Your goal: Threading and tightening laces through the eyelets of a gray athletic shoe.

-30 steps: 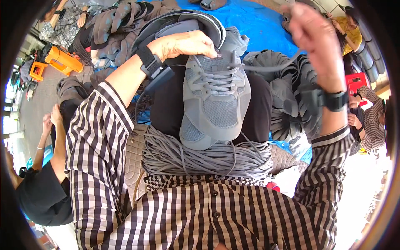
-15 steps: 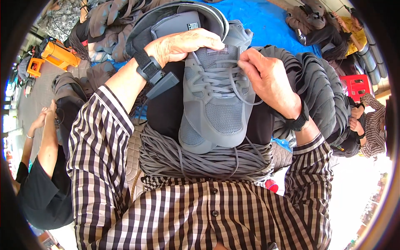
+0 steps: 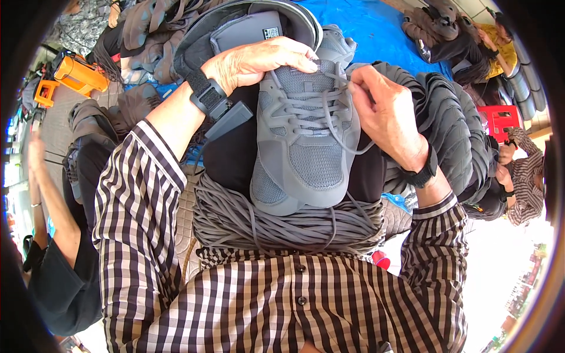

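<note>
A grey sneaker (image 3: 318,167) lies on my lap, toe toward me, over a second grey sneaker (image 3: 269,199) that is mostly hidden. Its shoelace (image 3: 312,122) crosses the tongue in several rows, and a loose loop hangs on the right. My left hand (image 3: 262,62) grips the sneaker at the top of the tongue, thumb and fingers closed there. Beside the right edge of the eyelets, my right hand (image 3: 385,112) pinches the shoelace, fingertips together. A thick bundle of grey laces (image 3: 282,232) lies across my lap, below the toes.
A round dark container (image 3: 188,50) with a pale rim stands beyond my left hand. Stacked grey shoes (image 3: 450,129) stand at the right, near a red crate (image 3: 499,120). A blue sheet (image 3: 376,35) covers the ground ahead. Another person (image 3: 65,259) sits close on my left.
My right hand has shifted slightly to the right, drawing the shoelace at the upper eyelets with it. My left hand stays on the tongue. The neighbour's hands at left have moved.
</note>
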Tool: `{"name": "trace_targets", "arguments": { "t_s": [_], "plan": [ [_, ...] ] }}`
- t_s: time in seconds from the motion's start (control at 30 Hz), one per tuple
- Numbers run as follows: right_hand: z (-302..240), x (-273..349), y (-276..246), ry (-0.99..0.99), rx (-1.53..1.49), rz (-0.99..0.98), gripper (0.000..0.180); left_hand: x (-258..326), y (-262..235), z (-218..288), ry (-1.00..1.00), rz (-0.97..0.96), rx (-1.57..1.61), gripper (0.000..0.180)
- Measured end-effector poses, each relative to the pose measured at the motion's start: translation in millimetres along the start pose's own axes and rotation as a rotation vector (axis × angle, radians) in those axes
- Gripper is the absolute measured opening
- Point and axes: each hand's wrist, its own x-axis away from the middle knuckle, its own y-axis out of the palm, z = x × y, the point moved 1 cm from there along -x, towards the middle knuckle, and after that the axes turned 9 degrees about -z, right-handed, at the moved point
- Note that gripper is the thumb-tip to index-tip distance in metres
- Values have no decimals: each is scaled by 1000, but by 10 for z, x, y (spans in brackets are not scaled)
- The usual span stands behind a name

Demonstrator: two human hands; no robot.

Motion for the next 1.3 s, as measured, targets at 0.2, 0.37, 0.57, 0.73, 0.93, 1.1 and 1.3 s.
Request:
{"name": "trace_targets", "arguments": {
  "t_s": [0.2, 0.37, 0.57, 0.73, 0.93, 1.1, 1.3],
  "plan": [
    [11, -42, 82, -83, -173, 83, 9, 15, 46, 77, -34, -112, 23, 36],
    [8, -92, 137, -168, -26, 4, 8, 6, 56, 72, -26, -80, 7, 38],
    [-100, -114, 71, -88, -37, 105, 6, -28, 2, -7, 11, -139, 29, 41],
    [-46, -124, 133, -100, -29, 24, 8, -30, -36, -69, 40, -88, 50, 42],
    [-48, -123, 116, -72, -29, -25, 11, -52, -80, -173, 79, -59, 78, 40],
    [-34, -174, 112, -180, 11, -16, 9, -66, -145, -240, 59, -74, 111, 39],
    [-1, -231, 31, -174, -20, -133, 9, -85, -75, -178, 57, -84, 54, 37]
  ]
}}
